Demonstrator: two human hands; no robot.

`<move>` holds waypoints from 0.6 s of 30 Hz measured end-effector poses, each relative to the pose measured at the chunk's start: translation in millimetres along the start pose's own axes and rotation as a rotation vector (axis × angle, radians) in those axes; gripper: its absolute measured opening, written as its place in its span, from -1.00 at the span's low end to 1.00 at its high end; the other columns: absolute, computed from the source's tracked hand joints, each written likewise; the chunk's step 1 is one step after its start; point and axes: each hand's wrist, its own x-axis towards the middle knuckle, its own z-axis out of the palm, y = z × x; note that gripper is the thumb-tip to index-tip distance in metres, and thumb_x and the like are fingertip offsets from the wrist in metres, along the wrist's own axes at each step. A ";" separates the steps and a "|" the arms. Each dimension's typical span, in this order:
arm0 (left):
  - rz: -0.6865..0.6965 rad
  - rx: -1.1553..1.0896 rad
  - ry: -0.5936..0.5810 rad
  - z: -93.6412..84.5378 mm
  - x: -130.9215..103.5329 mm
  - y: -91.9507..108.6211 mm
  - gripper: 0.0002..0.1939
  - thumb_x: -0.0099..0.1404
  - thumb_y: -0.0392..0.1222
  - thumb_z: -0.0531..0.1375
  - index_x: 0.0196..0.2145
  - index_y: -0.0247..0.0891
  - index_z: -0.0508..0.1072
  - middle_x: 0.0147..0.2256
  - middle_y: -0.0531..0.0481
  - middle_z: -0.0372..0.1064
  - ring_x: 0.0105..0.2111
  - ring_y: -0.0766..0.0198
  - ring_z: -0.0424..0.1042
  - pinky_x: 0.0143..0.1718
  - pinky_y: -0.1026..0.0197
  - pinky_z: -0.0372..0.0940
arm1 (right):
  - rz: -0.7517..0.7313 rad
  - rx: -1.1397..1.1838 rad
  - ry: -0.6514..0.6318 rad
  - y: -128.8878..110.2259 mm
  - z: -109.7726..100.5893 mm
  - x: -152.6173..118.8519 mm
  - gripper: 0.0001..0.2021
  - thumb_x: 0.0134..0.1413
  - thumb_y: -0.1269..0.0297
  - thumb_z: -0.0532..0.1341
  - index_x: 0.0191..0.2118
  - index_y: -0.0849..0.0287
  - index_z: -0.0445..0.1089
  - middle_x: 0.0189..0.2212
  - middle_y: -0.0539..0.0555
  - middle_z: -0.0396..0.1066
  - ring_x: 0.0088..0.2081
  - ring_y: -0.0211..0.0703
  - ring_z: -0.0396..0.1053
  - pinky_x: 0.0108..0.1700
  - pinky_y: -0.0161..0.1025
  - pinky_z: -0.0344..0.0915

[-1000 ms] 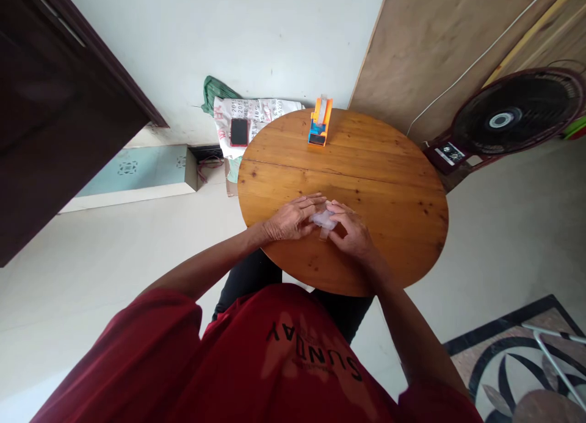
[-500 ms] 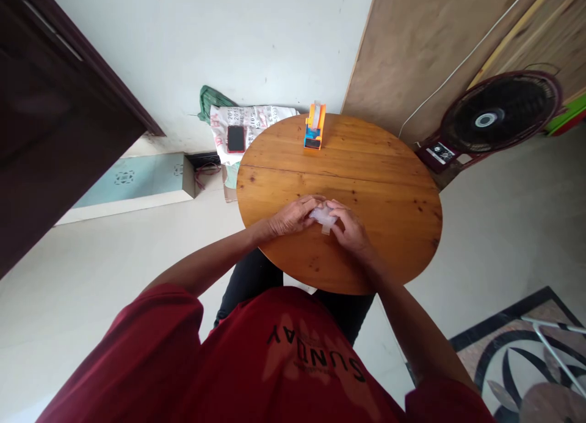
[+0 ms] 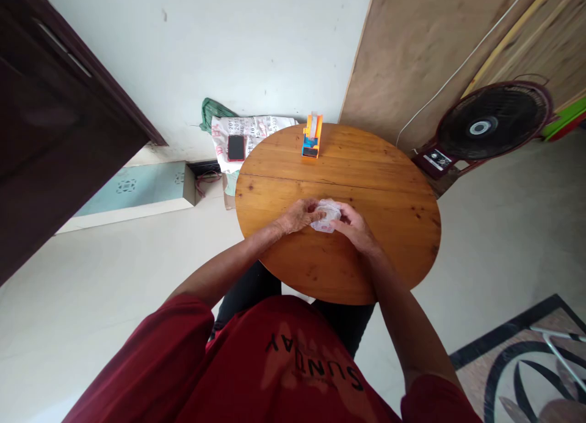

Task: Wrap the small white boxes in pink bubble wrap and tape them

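Note:
Between my two hands, over the near part of the round wooden table (image 3: 384,246), is a small clear plastic packet (image 3: 326,218) with faint reddish marks on its lower side. My left hand (image 3: 300,215) grips its left side, the thumb lying across it. The fingers of my right hand (image 3: 354,226) are closed round its right edge. What the packet contains is too small to make out. Farther back on the tabletop stands an orange and blue tape dispenser (image 3: 312,136) with a roll of clear tape, apart from both hands.
A dark phone-like device (image 3: 236,148) lies on a printed white sack (image 3: 270,125) left of the table. Behind the sack is a green bag (image 3: 214,113). A large dark fan (image 3: 485,127) stands at the right. The wall rises just beyond the table.
The packet has been turned in my hands, so a broader face with reddish marks shows. My left thumb now lies over it. The strip hanging below it is no longer visible.

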 end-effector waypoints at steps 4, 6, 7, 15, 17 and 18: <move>-0.022 -0.036 0.010 1.1 2.2 2.6 -0.59 0.26 0.08 0.28 -0.20 -0.38 0.47 -0.36 -0.05 0.46 -0.40 0.30 0.40 -0.37 0.25 0.30 | -0.007 -0.049 -0.013 4.0 -3.2 6.8 -0.39 -0.08 0.09 0.43 0.13 0.06 0.39 0.03 0.12 0.52 -0.05 -0.04 0.52 0.03 -0.05 0.46; -0.022 -0.093 0.002 1.0 3.7 2.7 -0.49 0.24 0.19 0.28 -0.16 -0.37 0.48 -0.32 -0.07 0.48 -0.38 0.28 0.42 -0.35 0.25 0.30 | -0.002 -0.061 0.013 6.0 -5.5 10.1 -0.45 -0.05 0.07 0.41 0.09 0.08 0.42 -0.03 0.12 0.56 -0.09 -0.04 0.53 0.00 -0.04 0.47; -0.023 -0.150 -0.025 0.8 4.6 2.3 -0.45 0.23 0.22 0.29 -0.12 -0.37 0.48 -0.28 -0.10 0.50 -0.33 0.26 0.45 -0.30 0.23 0.33 | 0.002 -0.058 0.033 6.9 -6.7 11.4 -0.47 -0.02 0.05 0.39 0.08 0.08 0.43 -0.04 0.12 0.56 -0.09 -0.03 0.53 0.00 -0.03 0.47; -0.008 -0.462 -0.107 0.2 10.6 -4.1 -0.33 -0.01 0.09 0.50 -0.03 -0.31 0.45 -0.10 -0.16 0.51 -0.14 0.20 0.51 -0.01 0.11 0.36 | 0.025 -0.095 0.130 8.1 -10.6 17.0 -0.54 -0.02 0.05 0.38 0.02 0.10 0.49 -0.06 0.12 0.57 -0.07 0.01 0.53 0.03 -0.02 0.45; -0.020 -0.459 -0.098 1.3 11.4 -4.0 -0.36 0.00 0.10 0.49 -0.07 -0.30 0.45 -0.13 -0.14 0.51 -0.18 0.22 0.50 -0.05 0.12 0.37 | 0.015 -0.119 0.143 8.3 -11.7 17.8 -0.55 0.01 0.06 0.37 0.02 0.09 0.50 -0.02 0.12 0.56 -0.02 0.03 0.51 0.07 -0.01 0.43; -0.026 -0.452 -0.094 1.9 11.8 -3.8 -0.37 0.00 0.12 0.48 -0.08 -0.30 0.45 -0.14 -0.13 0.51 -0.19 0.23 0.50 -0.07 0.13 0.38 | 0.013 -0.124 0.138 8.7 -12.4 18.0 -0.57 0.02 0.05 0.36 0.02 0.08 0.51 0.00 0.12 0.55 0.00 0.03 0.50 0.08 0.00 0.42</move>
